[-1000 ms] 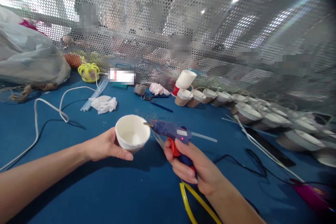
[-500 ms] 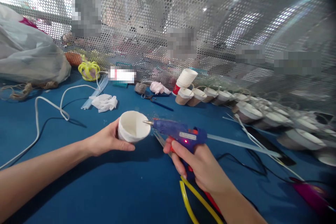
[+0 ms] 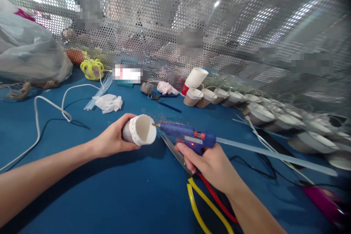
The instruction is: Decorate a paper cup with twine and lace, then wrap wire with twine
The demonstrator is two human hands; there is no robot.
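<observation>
My left grip (image 3: 113,140) is clenched around a white paper cup (image 3: 139,129) just left of the middle of the frame. The cup lies tipped on its side in the air above the blue table (image 3: 137,197), its open mouth turned to the right. My thumb runs along the underside and my fingers curl over the far wall.

My right grip (image 3: 211,162), right of centre, grasps the handle of a blue glue gun (image 3: 186,135), with the forefinger lying along the orange trigger. A small red light glows on the gun's side. The metal nozzle points left and sits right at the cup's rim; I cannot tell whether it touches. A clear glue stick (image 3: 274,155) juts out of the gun's back, far toward the right edge.

Scissors (image 3: 175,152) lie on the table beneath the gun, their yellow and red handles at lower centre. Beyond them, a row of brown-banded paper cups (image 3: 246,100) runs off to the right along a perforated metal screen (image 3: 192,14), headed by a leaning stack of white cups (image 3: 196,76). At upper left are a crumpled tissue (image 3: 109,103), a looping white cable (image 3: 49,104) and a grey plastic bag (image 3: 30,55).
</observation>
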